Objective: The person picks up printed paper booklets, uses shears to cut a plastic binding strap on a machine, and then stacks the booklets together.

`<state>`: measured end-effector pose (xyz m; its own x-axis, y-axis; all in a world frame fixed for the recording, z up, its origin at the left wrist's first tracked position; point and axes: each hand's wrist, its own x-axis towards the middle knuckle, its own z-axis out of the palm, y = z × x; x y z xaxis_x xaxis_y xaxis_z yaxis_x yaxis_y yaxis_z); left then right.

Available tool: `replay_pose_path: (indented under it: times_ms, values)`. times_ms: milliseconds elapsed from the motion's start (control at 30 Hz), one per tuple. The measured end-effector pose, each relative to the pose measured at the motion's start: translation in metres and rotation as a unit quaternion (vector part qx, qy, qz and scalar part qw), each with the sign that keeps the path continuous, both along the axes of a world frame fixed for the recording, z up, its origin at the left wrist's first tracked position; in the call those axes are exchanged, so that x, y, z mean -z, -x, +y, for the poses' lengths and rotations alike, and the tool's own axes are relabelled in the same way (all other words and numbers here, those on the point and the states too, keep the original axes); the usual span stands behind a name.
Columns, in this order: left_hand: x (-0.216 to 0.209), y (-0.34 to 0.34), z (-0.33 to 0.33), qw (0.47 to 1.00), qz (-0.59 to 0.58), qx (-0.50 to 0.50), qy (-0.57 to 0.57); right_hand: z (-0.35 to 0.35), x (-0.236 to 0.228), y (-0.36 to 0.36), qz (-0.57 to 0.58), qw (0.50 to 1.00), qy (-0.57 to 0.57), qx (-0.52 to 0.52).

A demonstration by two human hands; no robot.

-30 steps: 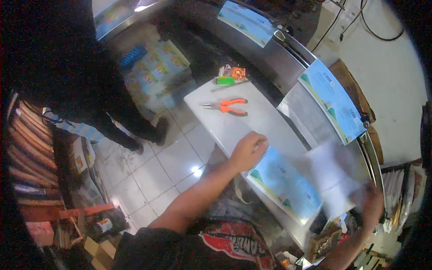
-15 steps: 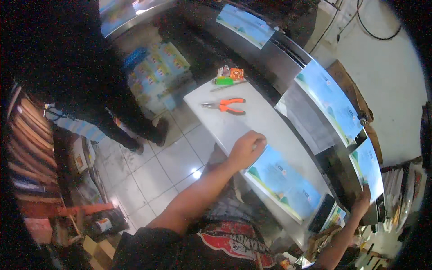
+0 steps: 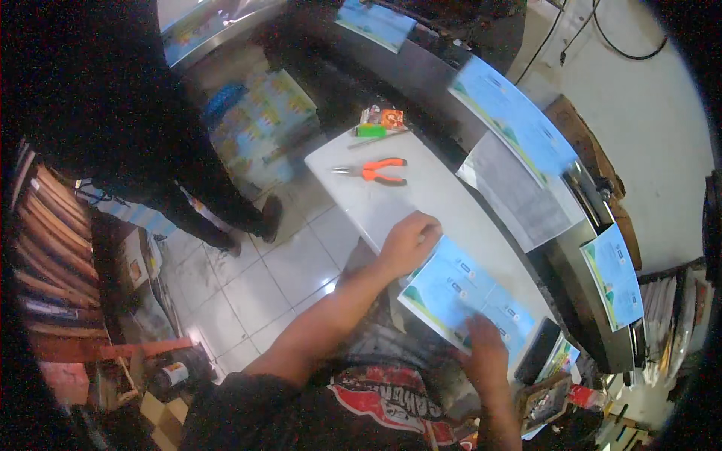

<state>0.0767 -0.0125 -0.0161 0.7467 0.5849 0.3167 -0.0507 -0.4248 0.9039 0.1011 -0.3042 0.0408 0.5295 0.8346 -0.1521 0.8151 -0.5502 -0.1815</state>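
Observation:
Blue printed sheets (image 3: pixel 492 297) with green edges lie stacked on the white table (image 3: pixel 459 218). My left hand (image 3: pixel 410 244) is curled over their left end, fingers closed at the edge. Over the near side of the stack is my right hand (image 3: pixel 485 346), smeared by motion, so its grip is unclear. Pliers (image 3: pixel 370 172) with orange handles rest on the table beyond my left hand. Along the metal machine rail lie more blue sheets: one at the far end (image 3: pixel 376 24), a long stretch (image 3: pixel 515 116) in the middle, and one at the right (image 3: pixel 613 278).
A dark phone-like slab (image 3: pixel 538 349) lies at the table's right end. A green lighter-like object (image 3: pixel 369 131) and small packets (image 3: pixel 391 117) sit at its far end. A grey-white sheet (image 3: pixel 519 192) hangs by the rail. Another person (image 3: pixel 218 195) stands at the left near stacked prints (image 3: pixel 263 124).
My right hand has come from the rail's right-hand sheet over to the stack on the table. The middle and far sheets have shifted up and left along the rail. My left hand has barely moved.

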Motion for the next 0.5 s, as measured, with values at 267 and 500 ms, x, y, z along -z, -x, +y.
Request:
replay_pose_path:
  times_ms: [267,500]
  values:
    - [0.001,0.002,0.002,1.000,-0.005,0.003,0.019,0.012,-0.011,-0.004,0.027,0.999,-0.035,-0.005]
    - [-0.001,0.004,0.003,1.000,0.002,0.014,0.020,0.012,-0.017,-0.003,0.067,0.997,0.026,0.020]
